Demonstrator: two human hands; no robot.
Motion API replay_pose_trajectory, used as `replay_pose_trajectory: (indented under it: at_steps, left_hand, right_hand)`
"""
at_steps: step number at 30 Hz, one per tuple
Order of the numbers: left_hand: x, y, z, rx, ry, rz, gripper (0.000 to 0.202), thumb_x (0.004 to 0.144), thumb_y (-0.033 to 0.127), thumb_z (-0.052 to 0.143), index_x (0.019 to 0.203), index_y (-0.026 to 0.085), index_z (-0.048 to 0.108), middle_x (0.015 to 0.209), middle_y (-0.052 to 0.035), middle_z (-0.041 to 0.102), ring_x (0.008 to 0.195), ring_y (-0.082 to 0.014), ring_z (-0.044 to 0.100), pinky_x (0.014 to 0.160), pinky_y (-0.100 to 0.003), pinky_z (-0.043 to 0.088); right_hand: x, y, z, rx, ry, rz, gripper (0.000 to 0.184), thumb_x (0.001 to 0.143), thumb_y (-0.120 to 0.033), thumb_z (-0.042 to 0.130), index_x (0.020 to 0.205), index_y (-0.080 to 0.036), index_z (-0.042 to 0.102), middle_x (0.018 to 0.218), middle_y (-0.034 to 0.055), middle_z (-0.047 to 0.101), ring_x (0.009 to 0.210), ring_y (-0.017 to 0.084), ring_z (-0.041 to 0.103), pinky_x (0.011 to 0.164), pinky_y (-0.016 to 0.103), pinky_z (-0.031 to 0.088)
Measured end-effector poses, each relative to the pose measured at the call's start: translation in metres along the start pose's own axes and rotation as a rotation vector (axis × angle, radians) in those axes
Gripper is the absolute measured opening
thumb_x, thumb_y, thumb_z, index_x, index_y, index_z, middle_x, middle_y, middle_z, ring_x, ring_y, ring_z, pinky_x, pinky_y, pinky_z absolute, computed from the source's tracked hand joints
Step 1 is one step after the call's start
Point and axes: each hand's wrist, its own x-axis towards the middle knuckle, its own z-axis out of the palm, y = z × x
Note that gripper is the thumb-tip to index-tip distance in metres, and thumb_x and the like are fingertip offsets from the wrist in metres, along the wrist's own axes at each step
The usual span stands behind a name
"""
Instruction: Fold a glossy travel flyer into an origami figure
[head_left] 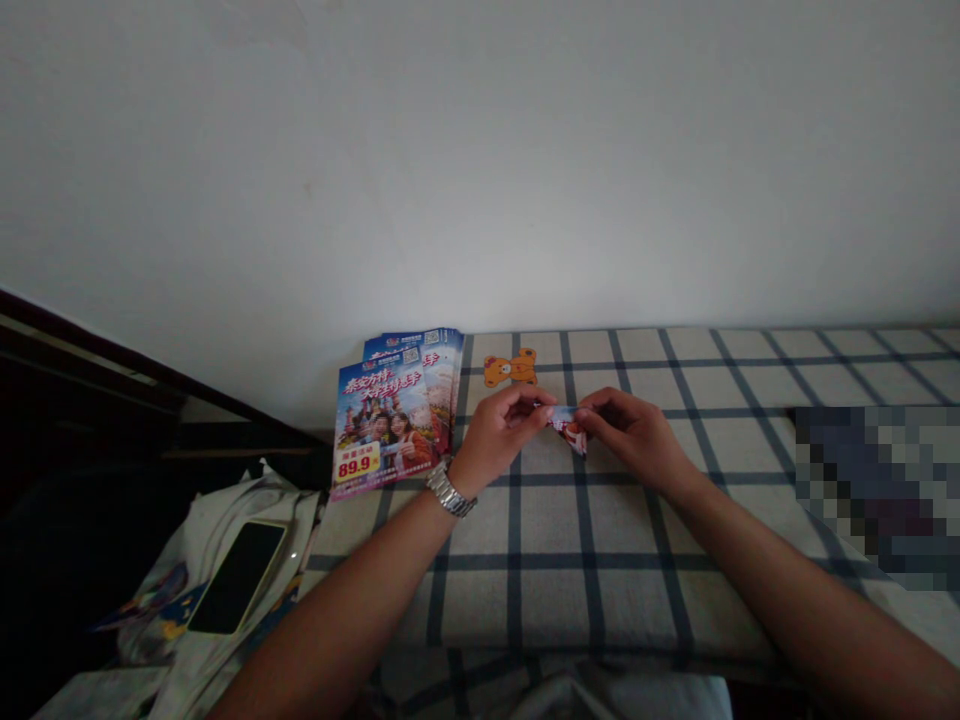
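A small folded piece of printed paper (570, 430) is held between the two hands just above the counter (735, 382), its pointed lower end hanging down. On the left of the paper, the left hand (501, 425) pinches its near edge between thumb and fingers; on the right of the paper, the right hand (626, 425) pinches the opposite edge in the same way, so the fingertips cover part of it on both sides. An orange bear figure (511, 368) shows just behind and to the left of the paper, on the checked cloth (555, 530) that covers the counter. Farther to the left of the paper is a pile of leaflets (448, 365), with one leaflet (394, 400) lying askew in front, marked 89.9; the left wrist, wearing a metal watch (450, 490), comes across near its lower right corner. Well to the left of the paper and nearer the person, a phone (238, 578) lies dark-screened on a pale, rumpled bag or cloth (225, 495). Well to the right of the paper is a dark flat thing (870, 480), too blurred to name. A pale wall (525, 160) rises behind the paper.
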Motion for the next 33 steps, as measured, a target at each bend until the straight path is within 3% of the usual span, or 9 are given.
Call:
replay_pose_trajectory:
  at_steps: [14,21,33]
  left_hand:
    - [0.0000,-0.0019,0.0014,-0.053,0.016,-0.014,0.020,0.092,0.037,0.075,0.101,0.018,0.074,0.097,-0.0057,0.075,0.087,-0.0157,0.071,0.082,-0.028,0.059]
    - [0.0001,-0.0003,0.0016,-0.198,0.008,-0.055,0.027,0.095,0.039,0.072,0.113,0.019,0.071,0.106,-0.0065,0.072,0.091,-0.0169,0.072,0.085,-0.031,0.061]
    - [0.0012,-0.0024,0.0002,-0.149,0.032,-0.058,0.025,0.096,0.042,0.070,0.094,0.017,0.068,0.083,-0.0028,0.069,0.079,-0.0145,0.066,0.076,-0.027,0.054]
  right_hand:
    - [-0.0007,0.0006,0.0007,0.013,0.012,-0.005,0.024,0.093,-0.046,0.073,0.097,-0.023,0.069,0.086,0.0028,0.078,0.077,0.019,0.074,0.073,0.031,0.059]
    - [-0.0002,-0.0008,-0.0010,0.051,0.054,-0.022,0.023,0.093,-0.046,0.074,0.095,-0.024,0.068,0.083,0.0024,0.077,0.073,0.019,0.073,0.071,0.032,0.059]
    - [-0.0003,0.0003,-0.0018,0.021,0.066,-0.041,0.023,0.093,-0.046,0.074,0.096,-0.024,0.069,0.084,0.0025,0.077,0.075,0.019,0.073,0.070,0.031,0.059]
